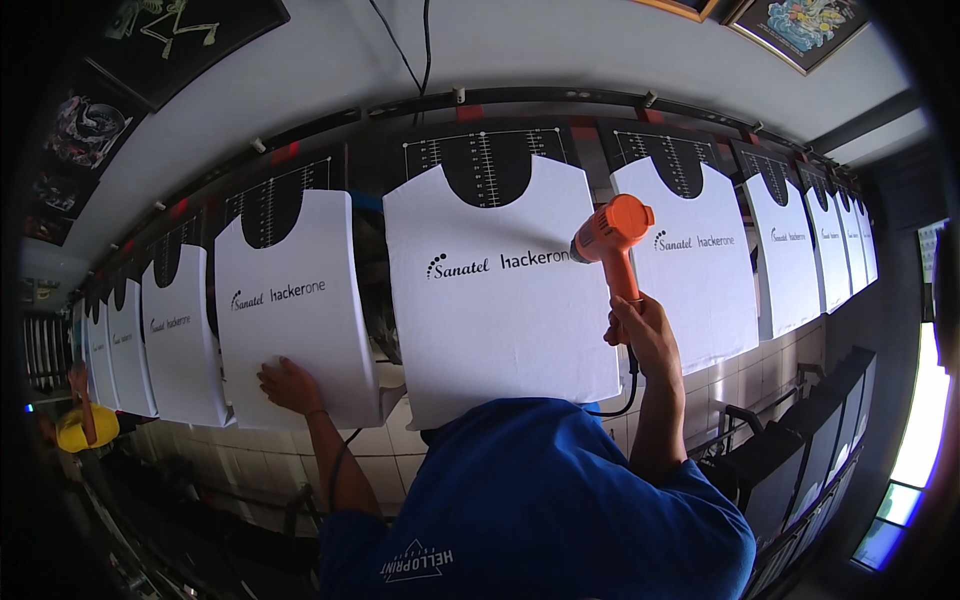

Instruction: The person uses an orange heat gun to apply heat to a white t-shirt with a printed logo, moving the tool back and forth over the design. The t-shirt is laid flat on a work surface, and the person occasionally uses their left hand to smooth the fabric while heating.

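My right hand (648, 338) grips an orange heat gun (622, 238) by its handle, with the fingers wrapped round it. The gun's dark nozzle points left, over the right end of the dark print on the middle white T-shirt (500, 335). A black cord (632, 385) hangs from the handle and curves toward my blue shirt. My left hand (290, 387) lies with fingers extended on the lower part of the white T-shirt (290, 340) to the left. Both T-shirts are spread flat on black boards with white ruler marks (485, 165).
More printed white T-shirts (180, 345) on boards run off in a row to the left and right (785, 270). A person in yellow (88, 428) stands at the far left. Black benches (800, 450) are at the lower right. Framed pictures (800, 30) hang beyond the row.
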`<state>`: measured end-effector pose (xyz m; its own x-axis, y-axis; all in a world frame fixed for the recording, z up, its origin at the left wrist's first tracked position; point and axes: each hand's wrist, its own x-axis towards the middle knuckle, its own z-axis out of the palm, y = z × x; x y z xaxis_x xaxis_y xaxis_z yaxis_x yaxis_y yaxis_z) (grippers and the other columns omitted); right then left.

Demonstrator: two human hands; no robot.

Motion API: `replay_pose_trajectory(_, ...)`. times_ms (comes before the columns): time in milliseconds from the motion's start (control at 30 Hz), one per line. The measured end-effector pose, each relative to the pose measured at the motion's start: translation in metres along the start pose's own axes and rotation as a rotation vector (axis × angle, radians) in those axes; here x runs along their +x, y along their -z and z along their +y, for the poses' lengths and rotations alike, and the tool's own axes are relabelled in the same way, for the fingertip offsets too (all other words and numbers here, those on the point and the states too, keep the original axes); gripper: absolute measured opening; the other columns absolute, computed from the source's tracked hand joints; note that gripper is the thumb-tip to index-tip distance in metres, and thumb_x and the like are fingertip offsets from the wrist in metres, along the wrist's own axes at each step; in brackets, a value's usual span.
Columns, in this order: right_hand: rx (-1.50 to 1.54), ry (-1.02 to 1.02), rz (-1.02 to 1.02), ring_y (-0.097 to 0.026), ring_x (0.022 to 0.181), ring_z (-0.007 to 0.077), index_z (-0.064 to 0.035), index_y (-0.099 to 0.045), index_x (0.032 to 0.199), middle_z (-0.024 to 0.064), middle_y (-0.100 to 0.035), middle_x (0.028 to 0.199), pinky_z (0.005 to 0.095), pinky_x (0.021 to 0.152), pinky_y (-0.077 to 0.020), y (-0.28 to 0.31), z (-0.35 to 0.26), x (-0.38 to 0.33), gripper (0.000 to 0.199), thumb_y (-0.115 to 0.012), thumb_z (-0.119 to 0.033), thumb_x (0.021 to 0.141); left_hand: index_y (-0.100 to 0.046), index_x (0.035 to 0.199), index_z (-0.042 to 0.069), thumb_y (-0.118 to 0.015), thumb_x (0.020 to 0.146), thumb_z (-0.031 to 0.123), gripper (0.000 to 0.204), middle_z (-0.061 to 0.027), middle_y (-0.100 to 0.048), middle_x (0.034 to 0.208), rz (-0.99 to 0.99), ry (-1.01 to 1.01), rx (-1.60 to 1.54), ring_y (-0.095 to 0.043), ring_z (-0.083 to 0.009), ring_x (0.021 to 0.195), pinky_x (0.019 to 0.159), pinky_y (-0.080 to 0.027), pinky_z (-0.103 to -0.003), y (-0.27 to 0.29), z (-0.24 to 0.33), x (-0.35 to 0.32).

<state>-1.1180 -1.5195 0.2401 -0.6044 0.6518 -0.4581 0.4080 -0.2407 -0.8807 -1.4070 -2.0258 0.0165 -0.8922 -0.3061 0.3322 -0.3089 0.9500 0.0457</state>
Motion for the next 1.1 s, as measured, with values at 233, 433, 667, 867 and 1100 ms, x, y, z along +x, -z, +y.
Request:
replay_pose_trajectory(233, 0.064, -0.021, -0.080, -0.060, 0.059, 0.0127, 0.0033, -0.057, 0.094, 0.0035, -0.057, 0.071, 0.0268, 0.058, -0.0493, 0.003, -0.004, 0.003, 0.032, -0.063, -0.028, 0.093, -0.044, 0.140, 0.001, -0.039, 0.101, 0.045, 0.059, -0.0264, -0.041, 0.145, -0.006, 0.009, -0.018, -0.041, -0.0476, 0.130, 0.106, -0.034, -0.057, 0.007, 0.005, -0.002)
replay_pose_trajectory(433, 0.018, -0.008, -0.058, -0.061, 0.060, 0.0125, 0.0031, -0.057, 0.096, 0.0043, -0.058, 0.074, 0.0268, 0.058, -0.0500, -0.005, -0.005, 0.001, 0.032, -0.063, -0.028, 0.094, -0.042, 0.141, 0.001, -0.039, 0.101, 0.046, 0.060, -0.0238, -0.040, 0.147, -0.021, 0.021, 0.016, -0.040, -0.0442, 0.132, 0.109, -0.033, -0.054, 0.007, 0.005, -0.002)
replay_pose_trajectory(667, 0.029, -0.021, -0.099, -0.061, 0.059, 0.0124, 0.0019, -0.057, 0.092, 0.0040, -0.057, 0.072, 0.0264, 0.057, -0.0490, -0.006, -0.006, 0.003, 0.028, -0.063, -0.026, 0.094, -0.042, 0.142, 0.002, -0.039, 0.101, 0.047, 0.061, -0.0239, -0.039, 0.147, -0.043, 0.028, -0.004, -0.040, -0.0448, 0.133, 0.109, -0.033, -0.054, 0.007, 0.003, -0.001)
replay_pose_trajectory(867, 0.029, -0.018, -0.101, -0.060, 0.059, 0.0127, 0.0029, -0.057, 0.096, 0.0035, -0.057, 0.072, 0.0267, 0.058, -0.0493, -0.011, -0.005, 0.001, 0.031, -0.064, -0.028, 0.093, -0.043, 0.141, 0.002, -0.039, 0.101, 0.047, 0.060, -0.0239, -0.041, 0.146, -0.002, 0.014, 0.005, -0.041, -0.0453, 0.131, 0.108, -0.034, -0.054, 0.002, 0.001, -0.002)
replay_pose_trajectory(1100, 0.037, -0.020, -0.153, -0.059, 0.059, 0.0125, 0.0054, -0.058, 0.110, 0.0035, -0.057, 0.072, 0.0272, 0.057, -0.0480, -0.010, -0.004, 0.005, 0.039, -0.063, -0.030, 0.093, -0.042, 0.141, 0.002, -0.039, 0.101, 0.046, 0.060, -0.0255, -0.039, 0.147, -0.038, 0.019, -0.053, -0.038, -0.0478, 0.133, 0.109, -0.031, -0.056, 0.010, 0.007, -0.002)
